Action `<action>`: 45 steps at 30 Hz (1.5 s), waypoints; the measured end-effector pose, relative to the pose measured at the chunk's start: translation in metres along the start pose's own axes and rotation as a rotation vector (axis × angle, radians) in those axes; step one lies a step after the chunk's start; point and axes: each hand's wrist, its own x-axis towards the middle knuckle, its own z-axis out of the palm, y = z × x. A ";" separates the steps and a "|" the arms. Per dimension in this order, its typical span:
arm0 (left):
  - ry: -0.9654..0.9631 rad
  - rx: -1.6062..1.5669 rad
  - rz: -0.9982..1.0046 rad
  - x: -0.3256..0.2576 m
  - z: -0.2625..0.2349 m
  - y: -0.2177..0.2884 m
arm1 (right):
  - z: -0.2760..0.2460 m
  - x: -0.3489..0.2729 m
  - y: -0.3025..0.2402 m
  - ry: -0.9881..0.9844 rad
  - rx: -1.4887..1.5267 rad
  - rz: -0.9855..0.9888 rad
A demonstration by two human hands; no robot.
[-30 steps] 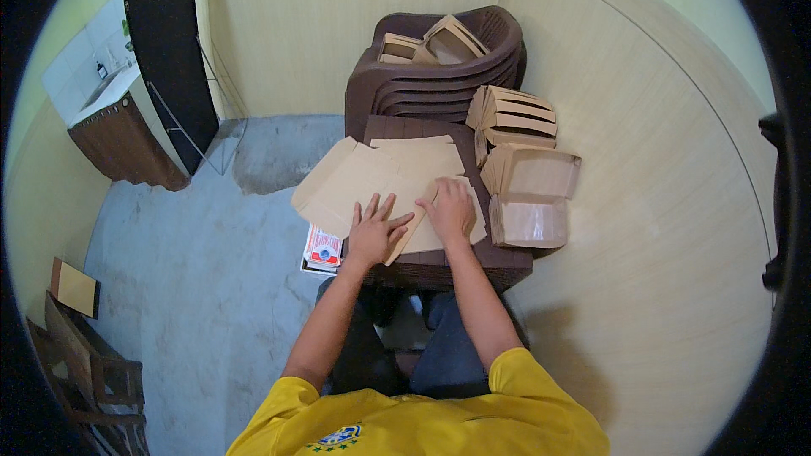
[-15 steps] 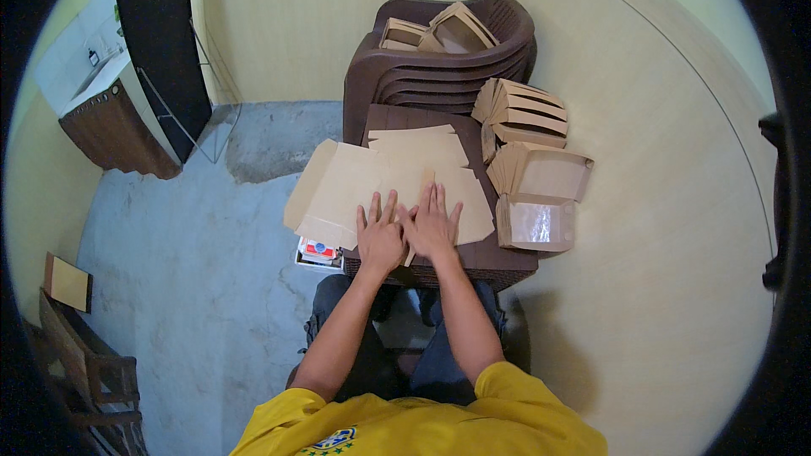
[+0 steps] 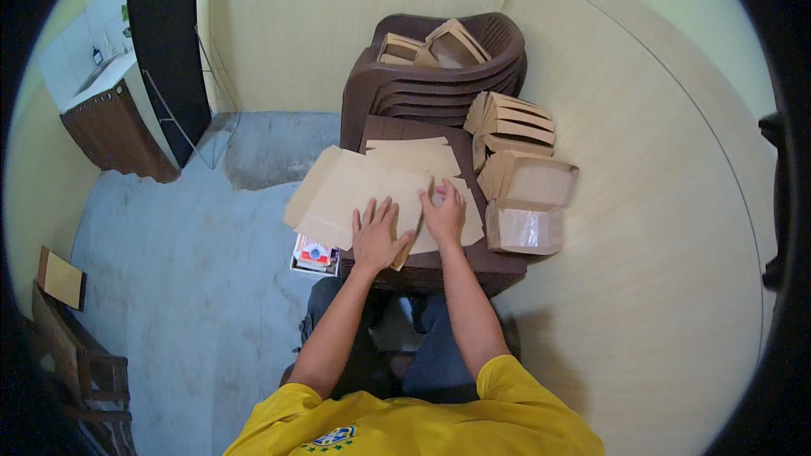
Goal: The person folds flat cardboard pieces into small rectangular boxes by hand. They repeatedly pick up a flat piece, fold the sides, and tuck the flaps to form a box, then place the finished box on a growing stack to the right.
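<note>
A flat tan cardboard box blank (image 3: 351,181) lies in front of me, its left end reaching past the edge of the brown table (image 3: 498,268). My left hand (image 3: 377,236) rests flat on it with the fingers spread. At the blank's right edge, a narrow strip is raised along the fold. My right hand (image 3: 445,213) is beside that fold, thumb against it and fingers loosely bent and apart. Under the blank lie other flat cardboard sheets (image 3: 467,224), showing at the right and at the far side.
Formed cardboard boxes (image 3: 515,122) and open window boxes (image 3: 528,228) stand along the right side. Stacked brown chairs (image 3: 431,89) at the back hold more boxes (image 3: 456,44). A white box with a red-and-white packet (image 3: 314,253) sits low at the left.
The right part of the blank has come up along a fold. My right hand has shifted right, away from the left, and its fingers have bent. My left hand stays pressed on the blank.
</note>
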 end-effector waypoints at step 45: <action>0.043 0.026 0.295 0.028 0.026 -0.020 | -0.040 -0.061 -0.026 -0.545 -0.366 -0.223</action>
